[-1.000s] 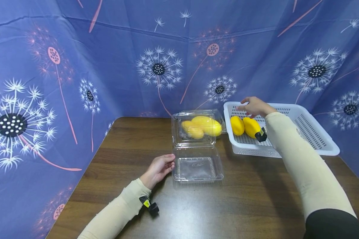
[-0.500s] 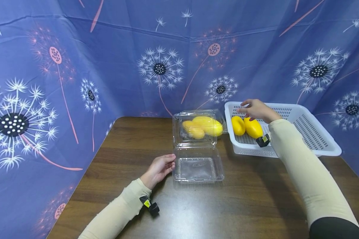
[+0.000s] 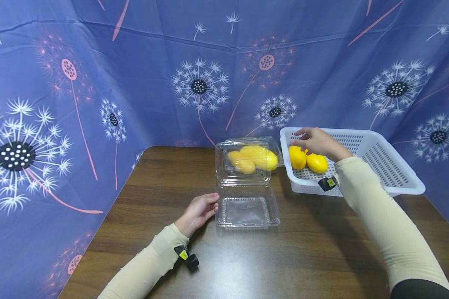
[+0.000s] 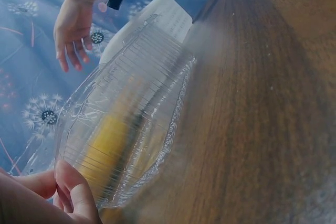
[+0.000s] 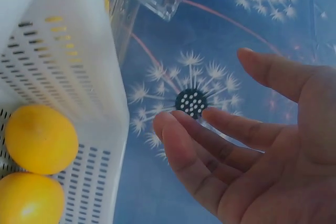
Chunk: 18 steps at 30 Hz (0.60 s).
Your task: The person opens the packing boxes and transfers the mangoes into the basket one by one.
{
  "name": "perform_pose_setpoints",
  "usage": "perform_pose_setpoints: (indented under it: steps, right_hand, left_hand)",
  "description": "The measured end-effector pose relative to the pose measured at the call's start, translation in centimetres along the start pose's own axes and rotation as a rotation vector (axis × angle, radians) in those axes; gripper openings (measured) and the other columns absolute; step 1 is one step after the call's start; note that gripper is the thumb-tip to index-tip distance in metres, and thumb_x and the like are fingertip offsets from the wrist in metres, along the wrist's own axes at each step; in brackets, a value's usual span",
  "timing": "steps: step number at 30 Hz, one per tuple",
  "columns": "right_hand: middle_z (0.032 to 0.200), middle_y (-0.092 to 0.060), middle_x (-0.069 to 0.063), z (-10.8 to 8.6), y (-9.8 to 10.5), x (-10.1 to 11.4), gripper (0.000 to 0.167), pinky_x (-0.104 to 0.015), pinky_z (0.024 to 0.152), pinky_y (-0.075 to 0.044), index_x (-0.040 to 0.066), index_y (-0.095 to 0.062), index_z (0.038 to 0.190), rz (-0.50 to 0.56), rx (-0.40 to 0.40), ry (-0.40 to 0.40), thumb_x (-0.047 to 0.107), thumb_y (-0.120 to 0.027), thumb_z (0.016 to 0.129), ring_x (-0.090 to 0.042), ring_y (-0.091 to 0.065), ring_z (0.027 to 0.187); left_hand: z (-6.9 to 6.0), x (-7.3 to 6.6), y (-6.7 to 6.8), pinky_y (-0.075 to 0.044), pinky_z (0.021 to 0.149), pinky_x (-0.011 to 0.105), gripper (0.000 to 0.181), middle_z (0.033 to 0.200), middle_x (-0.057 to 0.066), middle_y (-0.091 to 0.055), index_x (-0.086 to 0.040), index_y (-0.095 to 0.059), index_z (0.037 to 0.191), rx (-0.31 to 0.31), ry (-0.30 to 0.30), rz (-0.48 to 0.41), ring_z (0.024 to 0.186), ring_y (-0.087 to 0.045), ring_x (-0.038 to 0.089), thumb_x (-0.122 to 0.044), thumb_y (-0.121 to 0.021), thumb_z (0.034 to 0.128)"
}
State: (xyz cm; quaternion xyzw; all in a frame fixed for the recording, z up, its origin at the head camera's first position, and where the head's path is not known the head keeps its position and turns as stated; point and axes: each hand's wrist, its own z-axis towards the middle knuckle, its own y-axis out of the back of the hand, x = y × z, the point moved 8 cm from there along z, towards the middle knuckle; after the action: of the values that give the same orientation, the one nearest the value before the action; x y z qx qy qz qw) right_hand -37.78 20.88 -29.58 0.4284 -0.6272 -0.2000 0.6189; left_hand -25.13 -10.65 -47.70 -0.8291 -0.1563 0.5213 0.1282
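My left hand (image 3: 198, 211) pinches the left edge of an open clear plastic clamshell container (image 3: 247, 209), its front half lying on the table. Behind it the raised half (image 3: 224, 176) stands upright. Yellow mangoes (image 3: 260, 155) show through that clear plastic at the back. To the right, my right hand (image 3: 316, 141) hovers over a white basket (image 3: 303, 187), fingers loosely bent and holding nothing. Below the hand, two mangoes sit side by side in the basket: the left mango (image 3: 297, 158) and the right mango (image 3: 317, 163). In the right wrist view, the fingers (image 5: 178, 142) are apart from both mangoes.
The brown wooden table (image 3: 164, 174) runs under everything. A blue dandelion-print cloth (image 3: 153, 83) hangs behind and at the sides, close to the basket's back rim. A clear container edge (image 3: 277, 151) lies right against the basket's left side.
My right hand has shifted slightly lower and nearer over the two mangoes in the basket, which tilt or shift a little. The left hand and the clamshell container stay in place.
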Motion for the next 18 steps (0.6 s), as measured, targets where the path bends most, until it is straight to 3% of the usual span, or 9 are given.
perform_pose_setpoints:
  steps: [11,18]
  right_hand:
    - [0.129,-0.055,-0.029,-1.8,-0.8,1.1,0.062,-0.036,0.077,-0.058,-0.002,-0.041,0.142,0.006,-0.007,0.052,0.038,-0.057,0.097,-0.026,-0.062,0.092]
    - [0.122,-0.059,-0.025,-3.0,-1.1,1.4,0.057,-0.028,0.071,-0.056,-0.001,-0.047,0.138,0.047,-0.037,0.069,0.036,-0.059,0.097,-0.025,-0.063,0.091]
  left_hand:
    - [0.1,0.0,-0.1,-0.049,0.06,0.013,0.027,0.076,-0.003,-0.058,0.009,-0.051,0.12,0.002,-0.003,0.003,0.064,-0.052,0.004,0.001,-0.054,0.0943]
    - [0.2,0.0,0.0,-0.049,0.06,0.014,0.018,0.075,-0.003,-0.058,0.004,-0.055,0.111,-0.001,-0.003,-0.004,0.064,-0.053,0.005,0.001,-0.055,0.0937]
